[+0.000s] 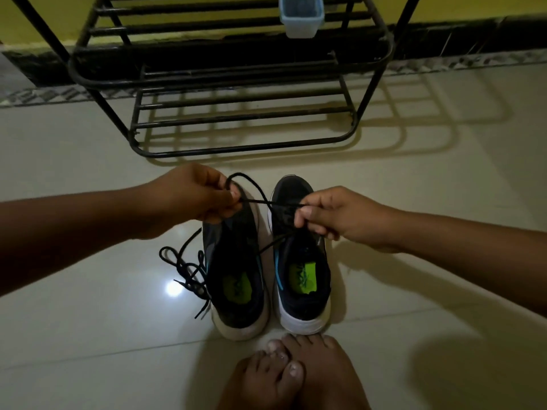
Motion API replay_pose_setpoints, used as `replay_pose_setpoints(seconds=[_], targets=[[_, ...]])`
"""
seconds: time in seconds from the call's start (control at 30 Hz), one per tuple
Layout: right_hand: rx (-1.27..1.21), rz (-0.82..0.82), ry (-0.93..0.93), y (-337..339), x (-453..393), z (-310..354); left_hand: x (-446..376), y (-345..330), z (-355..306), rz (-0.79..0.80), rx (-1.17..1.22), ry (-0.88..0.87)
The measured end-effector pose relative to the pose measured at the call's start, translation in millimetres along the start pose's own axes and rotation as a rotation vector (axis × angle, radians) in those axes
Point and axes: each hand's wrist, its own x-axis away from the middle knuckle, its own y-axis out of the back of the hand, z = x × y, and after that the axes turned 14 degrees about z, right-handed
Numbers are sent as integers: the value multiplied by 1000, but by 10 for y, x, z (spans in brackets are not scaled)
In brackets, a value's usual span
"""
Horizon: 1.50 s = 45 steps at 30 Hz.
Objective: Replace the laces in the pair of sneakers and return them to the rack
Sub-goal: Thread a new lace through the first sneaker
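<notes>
Two black sneakers with white soles and green insoles stand side by side on the floor, the left sneaker [236, 279] and the right sneaker [302, 279], toes pointing away. A black lace [260, 193] runs from the right sneaker's eyelets up between my hands. My left hand [195, 196] pinches a loop of this lace above the left sneaker's toe. My right hand [334, 217] pinches the lace over the right sneaker's front. A second black lace [186, 273] lies loose in a tangle on the floor, left of the left sneaker.
A black metal shoe rack [236, 93] stands against the wall beyond the sneakers, its low shelf bare. A small blue plastic container [300, 16] sits on an upper shelf. My bare feet [293, 374] rest on the tiled floor just behind the sneakers' heels.
</notes>
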Motion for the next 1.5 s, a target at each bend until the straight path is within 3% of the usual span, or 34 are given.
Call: replay_pose_setpoints(seconds=[0.23, 0.43, 0.53, 0.6, 0.67, 0.8, 0.9, 1.07, 1.2, 1.3, 1.4, 1.5], targets=[[96, -91, -79, 102, -54, -111, 22, 18, 365, -21, -21, 114], [164, -183, -108, 127, -118, -115, -62, -67, 337, -144, -73, 215], [290, -220, -105, 118, -142, -68, -147, -228, 287, -315, -477, 240], [365, -234, -73, 94, -155, -27, -205, -362, 222, -395, -722, 15], [380, -263, -29, 64, -157, 0, -288, -495, 137, -311, -731, -197], [292, -313, -23, 35, -120, 6, -402, -659, 32, -153, -569, -301], [248, -327, -70, 60, -67, -55, -443, -645, 44, -154, -485, -291], [390, -238, -331, -46, -40, -277, -495, -695, 116, -103, -405, -185], [429, -321, -282, -193, -26, -438, -544, -737, 166, -108, -378, -137], [323, -377, -267, -225, -3, -492, -565, -748, 198, -91, -336, -118], [201, -383, -269, -225, 26, -513, -547, -757, 222, 19, -439, -130], [163, -383, -265, -221, 35, -514, -532, -746, 240, 32, -495, -127]])
